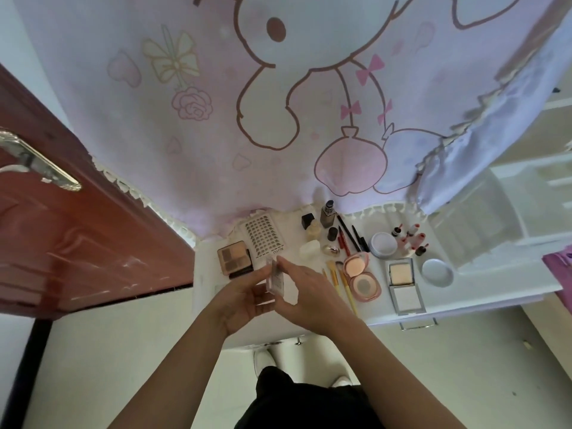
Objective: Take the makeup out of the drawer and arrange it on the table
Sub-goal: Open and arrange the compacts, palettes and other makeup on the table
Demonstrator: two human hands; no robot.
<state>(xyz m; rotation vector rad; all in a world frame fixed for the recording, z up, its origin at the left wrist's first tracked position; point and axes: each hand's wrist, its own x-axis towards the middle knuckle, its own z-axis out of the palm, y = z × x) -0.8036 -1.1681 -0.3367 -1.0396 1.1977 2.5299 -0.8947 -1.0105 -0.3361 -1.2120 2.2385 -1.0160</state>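
Clear makeup case point(275, 278): pinched by left hand point(244, 300) and right hand point(308, 294), long axis pointing away. Table point(207, 267) directly beneath.

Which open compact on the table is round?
The pink compact, just right of the yellow-handled brushes; the silver compact and the brown eyeshadow palette are rectangular.

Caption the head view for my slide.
Left hand and right hand hold a small clear case over the white table, beside an open eyeshadow palette.
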